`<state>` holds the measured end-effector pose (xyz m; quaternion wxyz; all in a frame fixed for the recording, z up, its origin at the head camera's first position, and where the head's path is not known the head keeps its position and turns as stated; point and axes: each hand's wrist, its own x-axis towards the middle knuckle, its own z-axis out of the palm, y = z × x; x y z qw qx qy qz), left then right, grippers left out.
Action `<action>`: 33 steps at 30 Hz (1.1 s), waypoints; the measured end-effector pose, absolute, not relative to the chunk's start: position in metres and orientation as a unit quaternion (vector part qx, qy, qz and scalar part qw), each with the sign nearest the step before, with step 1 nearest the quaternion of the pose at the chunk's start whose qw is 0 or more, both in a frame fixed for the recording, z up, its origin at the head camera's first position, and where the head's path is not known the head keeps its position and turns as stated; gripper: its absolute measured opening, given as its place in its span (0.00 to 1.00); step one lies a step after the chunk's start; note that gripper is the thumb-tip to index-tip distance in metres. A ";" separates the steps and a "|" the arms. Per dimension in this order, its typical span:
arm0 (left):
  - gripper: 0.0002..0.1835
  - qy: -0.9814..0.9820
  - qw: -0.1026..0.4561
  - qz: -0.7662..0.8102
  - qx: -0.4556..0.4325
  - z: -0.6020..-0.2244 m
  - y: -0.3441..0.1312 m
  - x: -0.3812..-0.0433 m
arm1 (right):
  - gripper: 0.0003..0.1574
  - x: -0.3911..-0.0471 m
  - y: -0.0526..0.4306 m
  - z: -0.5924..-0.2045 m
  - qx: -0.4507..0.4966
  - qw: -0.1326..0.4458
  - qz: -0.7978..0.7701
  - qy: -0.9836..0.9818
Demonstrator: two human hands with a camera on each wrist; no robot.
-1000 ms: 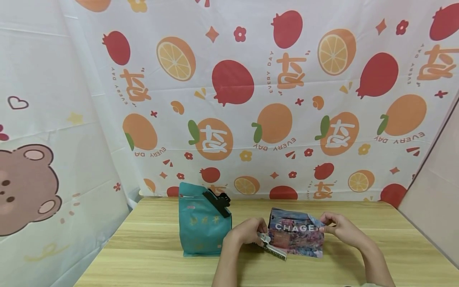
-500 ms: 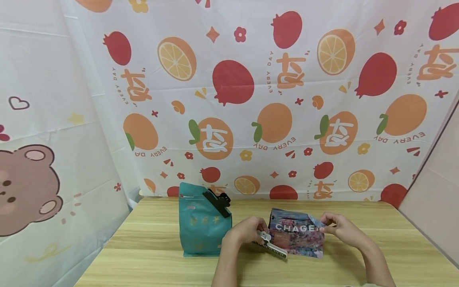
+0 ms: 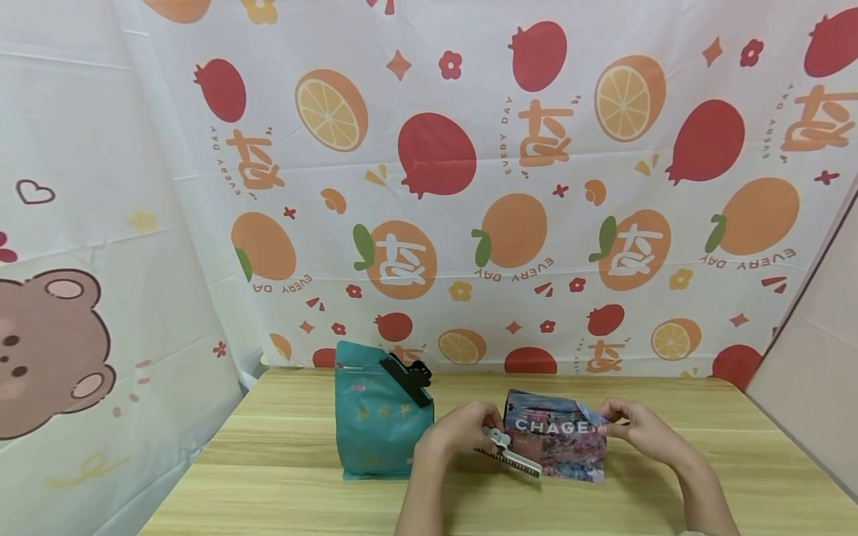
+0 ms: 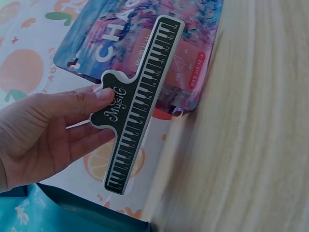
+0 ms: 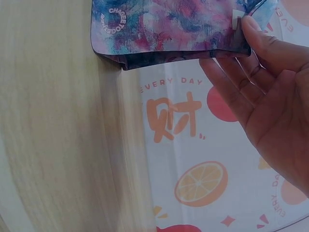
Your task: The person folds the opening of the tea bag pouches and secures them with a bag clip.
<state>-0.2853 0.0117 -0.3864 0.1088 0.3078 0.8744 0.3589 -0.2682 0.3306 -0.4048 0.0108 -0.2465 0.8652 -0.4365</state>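
My left hand (image 3: 462,430) pinches a clip (image 4: 140,106) by its handle, thumb on top. The clip is black and white, with piano keys and the word "Music" printed on it. Just right of it stands a blue-and-pink pouch (image 3: 559,439) lettered "CHAGE". My right hand (image 3: 640,428) pinches the pouch's upper right corner, which is folded over. In the right wrist view the thumb lies on the edge of the pouch (image 5: 164,26) and the other fingers are behind it. In the head view the clip is in front of the pouch's lower left part.
A teal bag (image 3: 382,428) stands upright to the left of my left hand. A black clip (image 3: 407,378) is fastened slantwise across its top right corner. Everything stands on a wood-grain table (image 3: 268,447), with a fruit-print cloth (image 3: 442,246) hanging behind it.
The clip in my left hand has shifted slightly to the right and up. The right hand and the pouch stay nearly where they were.
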 end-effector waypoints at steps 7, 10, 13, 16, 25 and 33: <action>0.11 0.873 0.105 0.370 0.300 -0.380 0.013 -0.282 | 0.06 -0.268 0.329 -0.404 -0.248 0.010 -0.437 0.864; 0.11 0.870 0.106 0.379 0.297 -0.380 0.012 -0.282 | 0.05 -0.267 0.328 -0.404 -0.255 0.006 -0.436 0.863; 0.11 0.868 0.107 0.382 0.298 -0.380 0.011 -0.281 | 0.03 -0.267 0.327 -0.403 -0.256 0.006 -0.437 0.862; 0.11 0.866 0.108 0.384 0.301 -0.381 0.010 -0.280 | 0.01 -0.266 0.328 -0.404 -0.255 0.006 -0.437 0.863; 0.11 0.863 0.111 0.393 0.296 -0.375 0.009 -0.278 | 0.08 -0.266 0.328 -0.404 -0.251 0.003 -0.435 0.865; 0.10 0.866 0.101 0.386 0.302 -0.366 0.009 -0.275 | 0.06 -0.267 0.330 -0.405 -0.249 -0.005 -0.426 0.870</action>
